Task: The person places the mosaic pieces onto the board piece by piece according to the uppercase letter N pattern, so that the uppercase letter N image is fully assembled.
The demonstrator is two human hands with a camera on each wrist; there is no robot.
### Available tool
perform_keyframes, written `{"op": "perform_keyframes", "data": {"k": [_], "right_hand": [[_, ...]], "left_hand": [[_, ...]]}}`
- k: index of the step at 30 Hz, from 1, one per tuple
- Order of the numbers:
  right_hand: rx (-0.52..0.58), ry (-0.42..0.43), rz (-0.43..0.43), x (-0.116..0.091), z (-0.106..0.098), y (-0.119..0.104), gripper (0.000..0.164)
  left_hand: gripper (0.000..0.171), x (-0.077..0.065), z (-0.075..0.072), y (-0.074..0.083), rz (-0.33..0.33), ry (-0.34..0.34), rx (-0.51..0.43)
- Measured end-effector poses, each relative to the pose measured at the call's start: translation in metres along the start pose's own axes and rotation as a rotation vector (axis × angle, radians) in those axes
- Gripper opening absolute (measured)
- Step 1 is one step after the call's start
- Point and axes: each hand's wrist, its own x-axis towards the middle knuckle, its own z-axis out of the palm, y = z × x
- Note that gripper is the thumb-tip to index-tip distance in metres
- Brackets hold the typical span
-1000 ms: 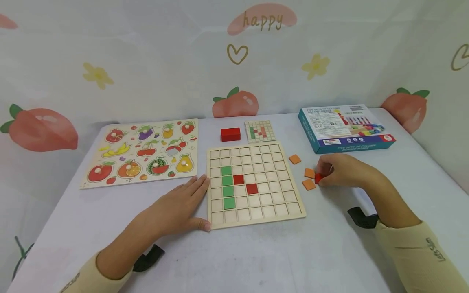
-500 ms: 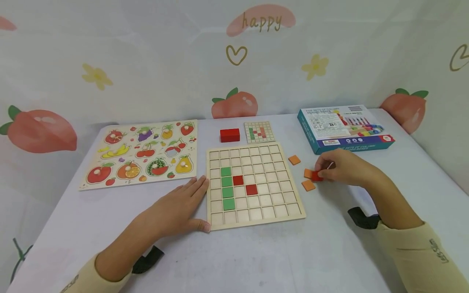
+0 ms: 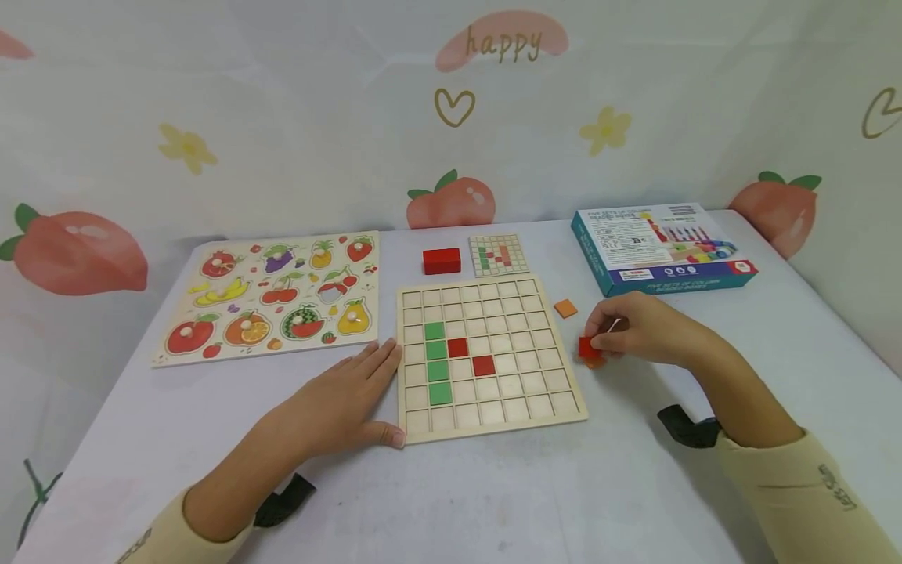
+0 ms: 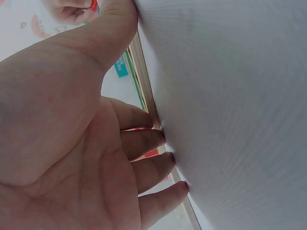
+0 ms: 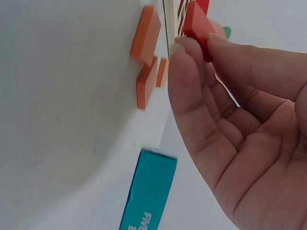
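Observation:
A red square tile (image 3: 588,348) is pinched between thumb and fingertips of my right hand (image 3: 644,329), just right of the wooden grid board (image 3: 521,403). The right wrist view shows this red tile (image 5: 197,26) raised above the orange tiles (image 5: 147,34). My left hand (image 3: 345,399) rests flat at the board's left edge, fingers and thumb straight against it. On the board lie several green tiles (image 3: 438,349) in one column and two red tiles (image 3: 483,365). One orange tile (image 3: 565,308) lies by the board's right edge; others are partly hidden under the held tile.
Behind the board are a red block (image 3: 441,261) and a small pattern card (image 3: 498,255). A fruit peg puzzle (image 3: 271,301) lies at the left. At the back right sits a teal-sided box (image 3: 665,247). A printed cloth hangs behind the table.
My right hand has picked the red tile up from beside the orange tiles and moved it left, over them. My left hand has stayed at the board's edge.

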Motion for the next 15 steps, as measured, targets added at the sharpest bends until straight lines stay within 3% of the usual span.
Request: {"op": "perform_keyframes", "data": {"k": [8,15], "right_hand": [[0.07,-0.047,-0.037,0.004,0.014,-0.009,0.004],[0.055,-0.08,-0.076,0.008,0.021,-0.024,0.003]], "left_hand": [[0.115,0.0,0.001,0.0,0.003,0.0,-0.001],[0.115,0.001,0.001,0.0,0.002,0.002,0.002]]}}
